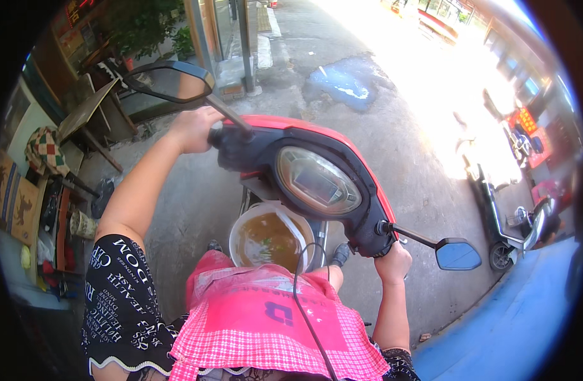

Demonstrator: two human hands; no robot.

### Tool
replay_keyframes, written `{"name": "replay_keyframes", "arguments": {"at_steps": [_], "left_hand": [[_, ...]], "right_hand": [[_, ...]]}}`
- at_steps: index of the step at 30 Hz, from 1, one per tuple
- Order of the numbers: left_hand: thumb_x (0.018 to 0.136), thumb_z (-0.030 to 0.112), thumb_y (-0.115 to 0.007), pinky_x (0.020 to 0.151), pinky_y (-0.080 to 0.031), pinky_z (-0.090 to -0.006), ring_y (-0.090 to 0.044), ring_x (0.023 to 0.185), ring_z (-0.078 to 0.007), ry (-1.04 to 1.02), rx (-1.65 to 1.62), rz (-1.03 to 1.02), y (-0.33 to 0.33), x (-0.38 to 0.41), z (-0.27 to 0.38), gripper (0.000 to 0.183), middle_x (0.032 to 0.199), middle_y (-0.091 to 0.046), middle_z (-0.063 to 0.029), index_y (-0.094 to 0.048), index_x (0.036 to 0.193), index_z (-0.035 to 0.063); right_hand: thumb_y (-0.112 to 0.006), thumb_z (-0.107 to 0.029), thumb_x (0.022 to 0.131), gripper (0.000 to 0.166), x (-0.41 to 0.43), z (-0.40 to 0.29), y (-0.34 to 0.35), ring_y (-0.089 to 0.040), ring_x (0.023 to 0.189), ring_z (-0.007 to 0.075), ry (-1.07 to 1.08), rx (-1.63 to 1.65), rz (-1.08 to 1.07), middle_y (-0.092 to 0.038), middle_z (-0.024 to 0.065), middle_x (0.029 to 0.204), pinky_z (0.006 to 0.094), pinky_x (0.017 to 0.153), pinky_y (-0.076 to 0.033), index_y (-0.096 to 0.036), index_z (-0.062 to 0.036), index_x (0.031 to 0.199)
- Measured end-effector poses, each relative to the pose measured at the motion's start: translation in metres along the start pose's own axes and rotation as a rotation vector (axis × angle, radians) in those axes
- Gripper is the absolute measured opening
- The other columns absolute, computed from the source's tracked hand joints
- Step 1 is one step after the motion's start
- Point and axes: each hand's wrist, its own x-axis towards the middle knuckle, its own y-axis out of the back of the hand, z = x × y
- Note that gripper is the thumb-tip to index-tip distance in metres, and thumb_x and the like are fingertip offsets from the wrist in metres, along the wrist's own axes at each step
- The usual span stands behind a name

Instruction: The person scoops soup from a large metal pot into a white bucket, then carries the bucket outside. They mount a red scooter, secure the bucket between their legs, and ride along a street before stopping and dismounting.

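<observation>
My left hand (193,129) is wrapped around the left handlebar grip (216,138) of a red and black scooter (315,125). On the other side my right hand (394,263) grips the right end of the handlebar, its grip mostly hidden by the hand. The handlebar is turned, with its left end farther ahead. An oval instrument panel (319,181) sits between the hands. Below it, on the footboard, stands a white bucket (235,243) of brownish liquid with some green bits. My pink apron (272,309) hangs over my lap, and a black cable (304,309) runs down it.
Mirrors stick out at the left (170,81) and right (458,254). A wooden table (89,109) and cardboard boxes (15,200) line the left side. Ahead lies a wet patch (346,83) on the concrete. Another scooter (506,228) and a blue surface (501,309) are to the right.
</observation>
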Motion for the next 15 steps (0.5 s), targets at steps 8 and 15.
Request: {"name": "replay_keyframes", "arguments": {"at_steps": [8,15], "left_hand": [[0.066,0.010,-0.068,0.083,-0.054,-0.0427,-0.060,0.109,-0.0299,0.183,-0.089,0.050,-0.071,-0.060,0.002,0.057,0.120,-0.061,-0.0074,-0.058,0.121,0.0176],[0.065,0.011,-0.071,0.086,-0.053,-0.0418,-0.058,0.114,-0.0288,0.248,-0.099,-0.038,-0.046,-0.043,0.028,0.070,0.132,-0.056,-0.0043,-0.051,0.131,0.0193]], "right_hand": [[-0.074,-0.020,0.067,0.039,0.036,-0.002,0.003,-0.067,0.071,0.0326,0.116,-0.135,-0.105,-0.068,0.0121,0.073,0.0421,0.067,-0.051,-0.063,-0.0082,0.102],[-0.066,-0.013,0.072,0.024,0.068,0.023,0.009,-0.066,0.080,0.0365,0.028,-0.102,-0.181,-0.067,0.0182,0.082,0.0445,0.071,-0.052,-0.058,-0.0042,0.093]]}}
